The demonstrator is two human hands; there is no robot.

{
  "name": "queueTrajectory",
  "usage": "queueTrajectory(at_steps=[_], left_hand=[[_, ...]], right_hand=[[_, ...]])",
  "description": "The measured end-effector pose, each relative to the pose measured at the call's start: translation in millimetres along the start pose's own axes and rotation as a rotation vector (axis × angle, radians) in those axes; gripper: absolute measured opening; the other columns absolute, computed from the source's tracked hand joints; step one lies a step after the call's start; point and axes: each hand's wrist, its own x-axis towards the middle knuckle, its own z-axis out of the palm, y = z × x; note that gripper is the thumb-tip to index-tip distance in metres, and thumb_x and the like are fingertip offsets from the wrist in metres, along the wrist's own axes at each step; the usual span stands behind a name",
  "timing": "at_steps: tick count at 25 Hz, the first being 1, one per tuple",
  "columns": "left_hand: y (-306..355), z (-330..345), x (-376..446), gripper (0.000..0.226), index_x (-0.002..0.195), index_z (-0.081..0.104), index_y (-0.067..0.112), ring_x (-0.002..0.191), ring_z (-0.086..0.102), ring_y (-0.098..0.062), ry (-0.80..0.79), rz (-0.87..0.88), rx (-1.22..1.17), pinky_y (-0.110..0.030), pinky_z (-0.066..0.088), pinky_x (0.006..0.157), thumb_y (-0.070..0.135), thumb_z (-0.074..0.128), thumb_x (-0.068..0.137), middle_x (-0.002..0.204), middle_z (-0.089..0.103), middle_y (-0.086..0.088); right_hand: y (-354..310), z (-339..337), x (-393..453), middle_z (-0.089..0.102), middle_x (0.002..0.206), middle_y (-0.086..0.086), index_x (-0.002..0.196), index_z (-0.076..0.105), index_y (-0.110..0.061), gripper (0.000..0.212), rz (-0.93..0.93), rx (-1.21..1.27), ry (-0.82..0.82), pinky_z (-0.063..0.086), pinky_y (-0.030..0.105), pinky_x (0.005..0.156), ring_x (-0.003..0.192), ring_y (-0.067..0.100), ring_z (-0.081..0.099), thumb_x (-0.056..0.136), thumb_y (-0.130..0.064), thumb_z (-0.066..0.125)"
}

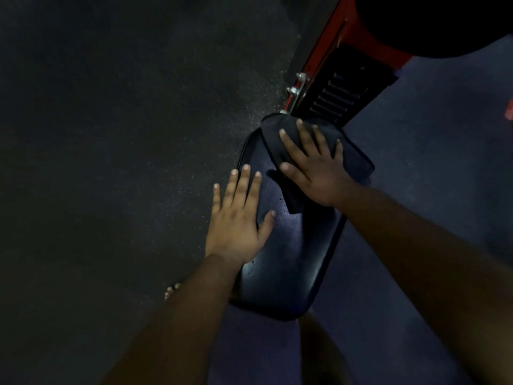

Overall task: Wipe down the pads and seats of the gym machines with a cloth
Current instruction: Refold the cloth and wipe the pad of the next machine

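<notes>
The left hand lies flat and open on the left edge of the seat, fingers straight, holding nothing. It looks like it is keeping the seat steady.

The seat is a long dark pad. Its long way runs from the near end, by the person, up and a bit to the right, toward the red frame of the machine. It looks smooth, shiny and a little wet, so a hand could slip on it. It is likely firm with soft stuffing inside.

The right hand is open too, fingers spread, pressing flat on the cloth. The cloth sits on the far end of the seat, near the right edge. It is dark, soft and light, and seems folded, though the light is too dim to be sure. A flat palm on top is a good way to push it along the seat.
</notes>
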Motion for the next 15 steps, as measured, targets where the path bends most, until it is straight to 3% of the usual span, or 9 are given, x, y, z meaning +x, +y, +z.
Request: queueTrajectory(at_steps=[3, 8, 12, 15], left_hand=[[4.1, -0.1, 0.5, 0.077, 0.162, 0.0, 0.02, 0.155, -0.014, -0.016, 0.03, -0.016, 0.002, -0.054, -0.001, 0.126, 0.059, 0.028, 0.102, 0.17, -0.01, 0.001], [3.7, -1.2, -0.2, 0.08, 0.162, -0.002, 0.023, 0.156, -0.012, -0.014, 0.051, -0.065, -0.015, -0.055, 0.001, 0.125, 0.064, 0.029, 0.1, 0.17, -0.012, 0.001], [10.9, -6.1, -30.4, 0.07, 0.158, 0.03, 0.017, 0.155, 0.018, -0.023, 0.272, -0.133, -0.079, -0.056, 0.019, 0.123, 0.056, 0.036, 0.1, 0.168, 0.017, -0.007], [16.1, 14.5, -78.3, 0.071, 0.156, 0.033, 0.015, 0.155, 0.019, -0.024, 0.265, -0.233, -0.063, -0.056, 0.02, 0.122, 0.055, 0.038, 0.099, 0.167, 0.02, -0.008]], right_hand=[[28.6, -10.2, -4.2, -0.007, 0.17, -0.004, 0.156, -0.005, -0.051, 0.073, -0.069, -0.075, -0.003, 0.008, 0.071, 0.116, 0.156, 0.025, -0.003, 0.091, -0.079, 0.015], [2.0, 3.0, 5.6, 0.007, 0.169, 0.006, 0.157, -0.004, -0.047, 0.084, 0.078, -0.075, 0.097, 0.008, 0.075, 0.113, 0.155, 0.035, 0.002, 0.085, -0.087, 0.016], [-10.2, 26.5, -71.1, -0.02, 0.168, 0.004, 0.155, -0.013, -0.048, 0.09, 0.038, -0.105, 0.046, -0.006, 0.076, 0.112, 0.152, 0.033, -0.022, 0.082, -0.092, 0.014], [-10.0, 34.2, -77.7, -0.025, 0.166, 0.004, 0.155, -0.014, -0.049, 0.089, 0.009, -0.138, -0.019, -0.009, 0.079, 0.109, 0.15, 0.035, -0.027, 0.084, -0.089, 0.02]])
